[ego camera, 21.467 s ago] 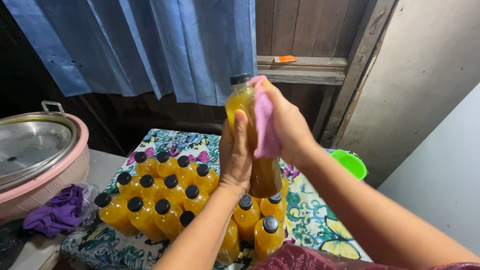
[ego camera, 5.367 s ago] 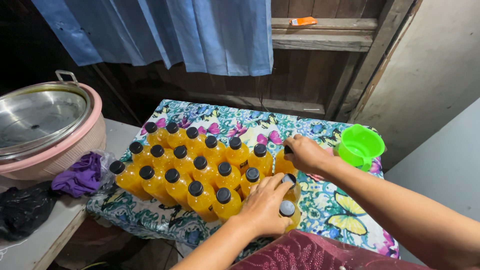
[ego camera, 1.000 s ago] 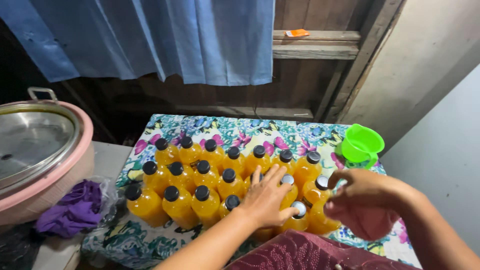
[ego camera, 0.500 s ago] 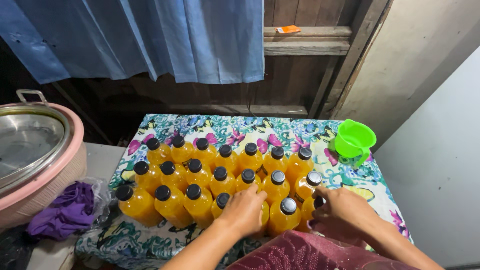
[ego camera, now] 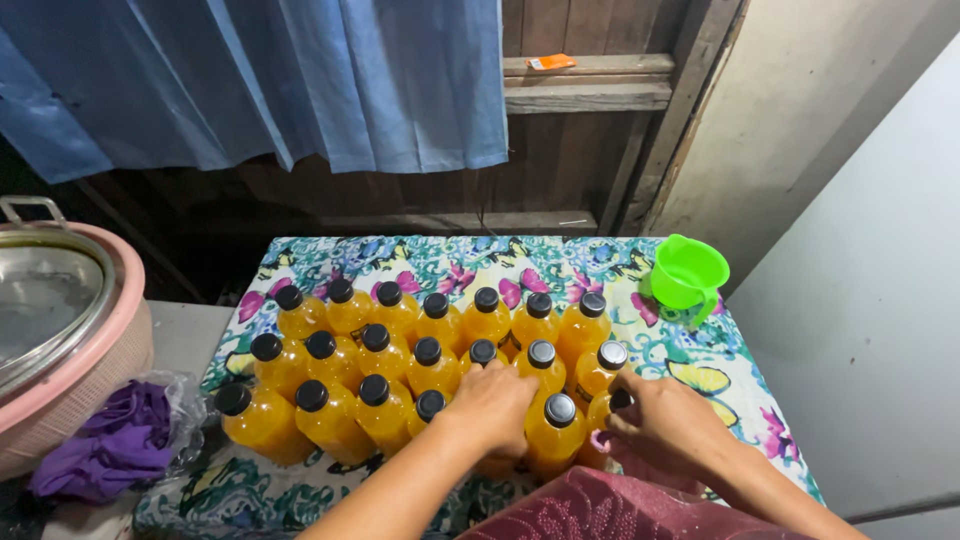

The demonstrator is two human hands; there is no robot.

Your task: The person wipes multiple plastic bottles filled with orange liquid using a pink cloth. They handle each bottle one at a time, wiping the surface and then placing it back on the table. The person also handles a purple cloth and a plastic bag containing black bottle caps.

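Several yellow juice bottles (ego camera: pixel 382 345) with black caps stand in rows on a flower-patterned tablecloth (ego camera: pixel 440 262). My left hand (ego camera: pixel 492 404) rests over the top of a bottle in the front row, covering its cap. My right hand (ego camera: pixel 665 421) grips the front-right bottle (ego camera: pixel 604 402) by its neck, and a bit of pink cloth (ego camera: pixel 601 441) shows under the fingers. A capped bottle (ego camera: pixel 557 427) stands between my two hands.
A green plastic funnel (ego camera: pixel 688 276) sits at the table's right far corner. A pink basket with a metal lid (ego camera: pixel 50 330) and a purple cloth in a clear bag (ego camera: pixel 115 445) lie to the left. Blue curtain (ego camera: pixel 300 80) hangs behind; a white wall stands on the right.
Over the last second my right hand drew in from the table's right side onto the front-right bottle. My left hand slid slightly forward onto a front-row bottle.
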